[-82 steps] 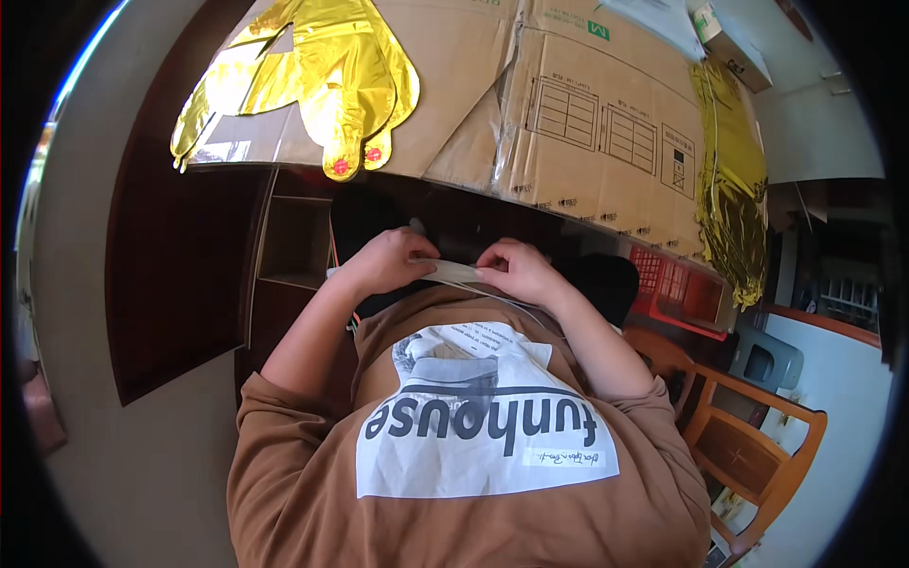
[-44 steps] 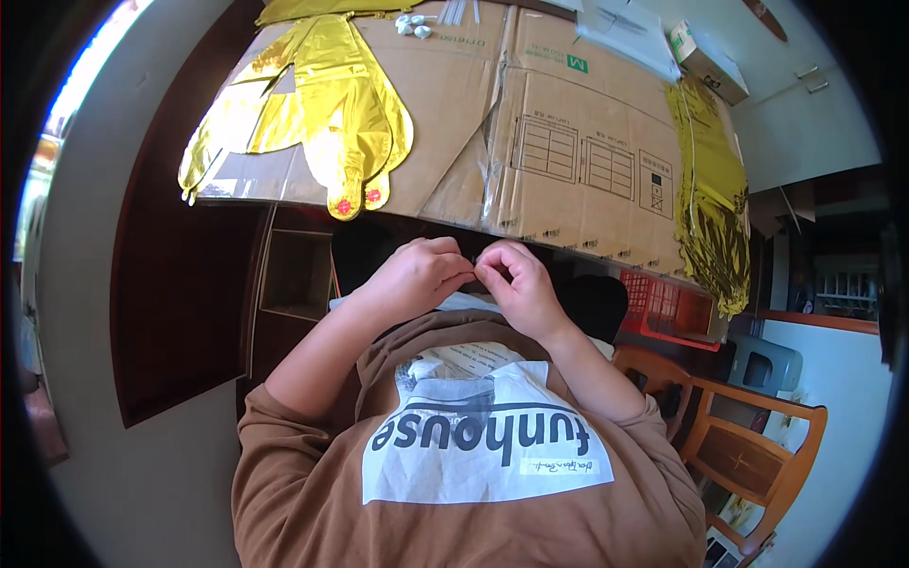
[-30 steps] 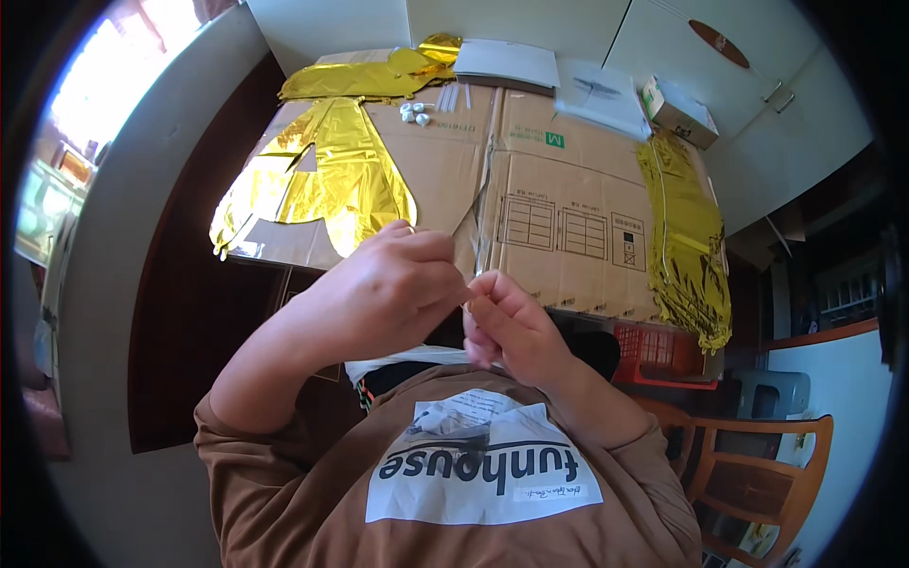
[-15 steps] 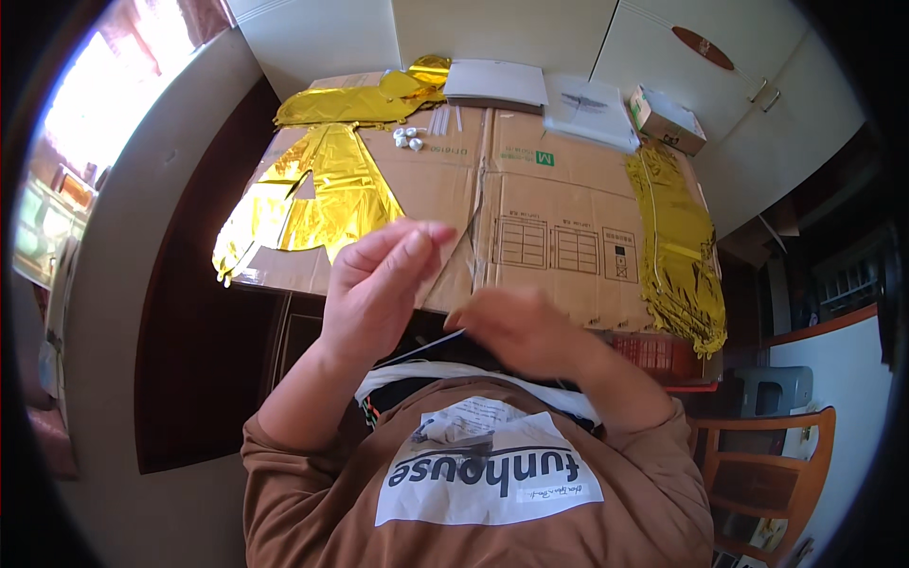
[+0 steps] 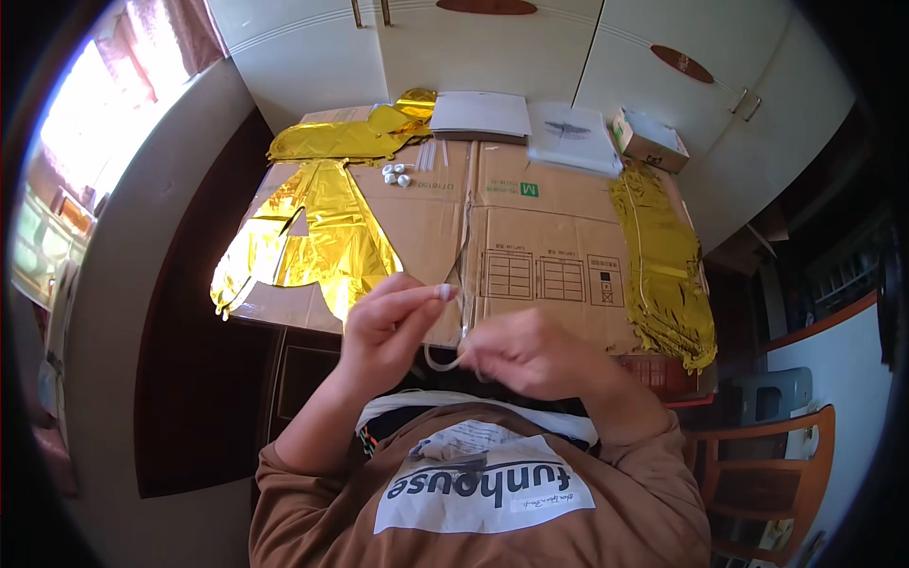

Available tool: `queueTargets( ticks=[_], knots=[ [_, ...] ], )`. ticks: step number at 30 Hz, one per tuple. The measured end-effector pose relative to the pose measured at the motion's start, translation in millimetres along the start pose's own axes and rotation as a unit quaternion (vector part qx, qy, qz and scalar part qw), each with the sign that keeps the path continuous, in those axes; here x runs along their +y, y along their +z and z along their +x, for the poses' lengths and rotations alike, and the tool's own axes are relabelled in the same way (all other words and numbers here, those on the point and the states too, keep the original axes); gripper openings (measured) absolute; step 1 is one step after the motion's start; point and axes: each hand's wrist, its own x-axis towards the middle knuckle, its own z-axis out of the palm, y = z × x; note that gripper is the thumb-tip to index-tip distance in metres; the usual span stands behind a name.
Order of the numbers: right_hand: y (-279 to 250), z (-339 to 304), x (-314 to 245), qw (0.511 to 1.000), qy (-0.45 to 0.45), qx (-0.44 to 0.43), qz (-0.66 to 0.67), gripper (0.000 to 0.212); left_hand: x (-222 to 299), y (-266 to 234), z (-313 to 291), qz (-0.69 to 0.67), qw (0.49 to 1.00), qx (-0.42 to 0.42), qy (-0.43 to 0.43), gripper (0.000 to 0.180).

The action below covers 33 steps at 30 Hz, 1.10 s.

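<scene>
Small white piece (image 5: 443, 292) pinched in left hand (image 5: 383, 327), above the near edge of the cardboard-covered tabletop (image 5: 559, 227). Pale strip (image 5: 438, 366) loops at right hand's (image 5: 530, 352) fingertips; blurred, can't tell if gripped. From the hands: gold foil shape (image 5: 346, 227) at 10 o'clock, open carton (image 5: 653, 151) at 1, something pale in its top; red crate (image 5: 653, 374) past 3, below tabletop, contents unclear.

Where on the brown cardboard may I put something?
Widest: between the taped middle seam and the crumpled gold foil bundle. Narrower: between that seam and the flat gold foil sheet. Crowded: far back, around the flat white block.
</scene>
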Motion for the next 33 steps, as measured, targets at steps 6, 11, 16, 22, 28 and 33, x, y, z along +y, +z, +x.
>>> queueTargets(
  ticks=[6,11,16,22,28,33],
  knots=[
    [-35.9,1.5,-29.4,0.954,-0.047,0.214,-0.206,0.003,-19.7,-1.2,4.8,0.285,0.934,-0.02,0.214,0.02],
    [-51.0,-18.3,-46.9,0.954,-0.146,0.161,-0.209,0.007,16.7,-28.7,20.6,0.346,0.88,0.095,0.311,0.027],
    [-52.4,-27.1,-52.3,0.988,-0.091,0.031,-0.121,0.008,53.3,-37.9,21.8,0.078,0.983,0.058,0.158,0.012],
    [-83.2,-56.2,-48.8,0.984,-0.062,0.158,-0.046,0.016,51.8,-48.1,21.7,-0.14,0.986,-0.025,-0.083,0.009],
    [-78.3,-60.7,-34.2,0.949,0.009,0.314,0.037,0.022,51.9,-41.7,20.9,0.038,0.988,-0.134,-0.061,0.007],
    [-80.5,-36.2,9.0,0.93,-0.005,0.365,0.024,0.015,45.7,-41.9,16.2,-0.296,0.88,-0.354,-0.112,0.012]
  ],
)
